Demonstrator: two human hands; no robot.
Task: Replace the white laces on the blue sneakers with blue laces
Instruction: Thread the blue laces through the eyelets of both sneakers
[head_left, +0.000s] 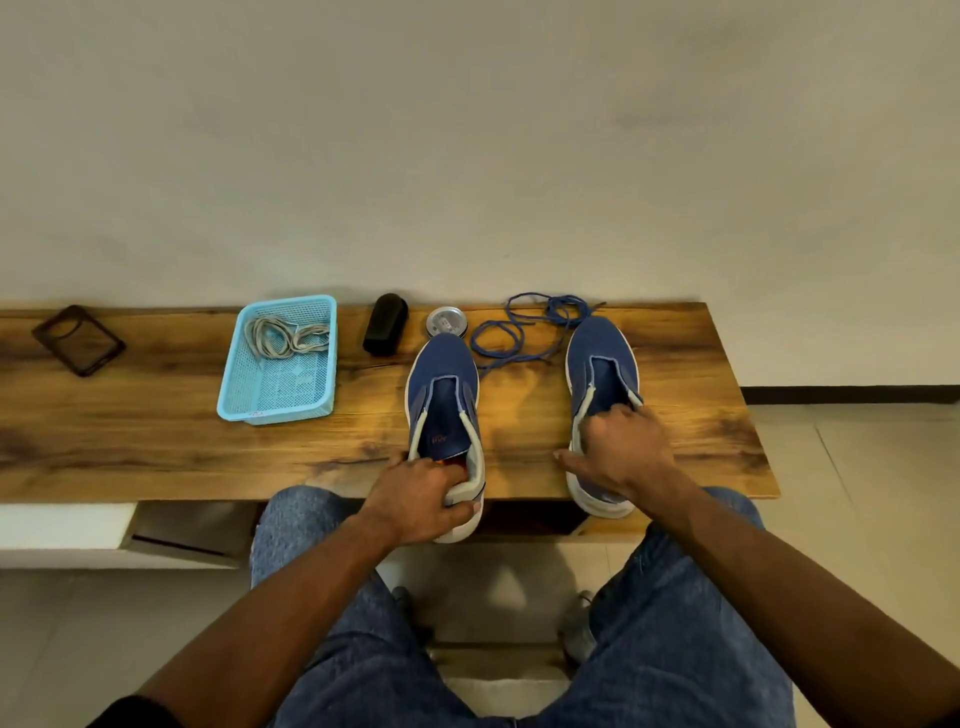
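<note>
Two blue sneakers stand on the wooden table (156, 431), toes pointing away from me, both without laces. My left hand (421, 499) grips the heel of the left sneaker (444, 384), fingers curled into its opening. My right hand (621, 452) grips the collar of the right sneaker (597, 358), fingers curled over its inner edge. Blue laces (519, 327) lie in loose loops between the toes of the two shoes. The white laces (283, 335) lie bundled in a light blue mesh basket (249, 395) to the left.
A black cylindrical object (385, 325) and a small round metal tin (447, 321) sit behind the left sneaker by the wall. A dark square frame-like case (78, 340) lies at the far left. My knees in jeans are under the table's front edge.
</note>
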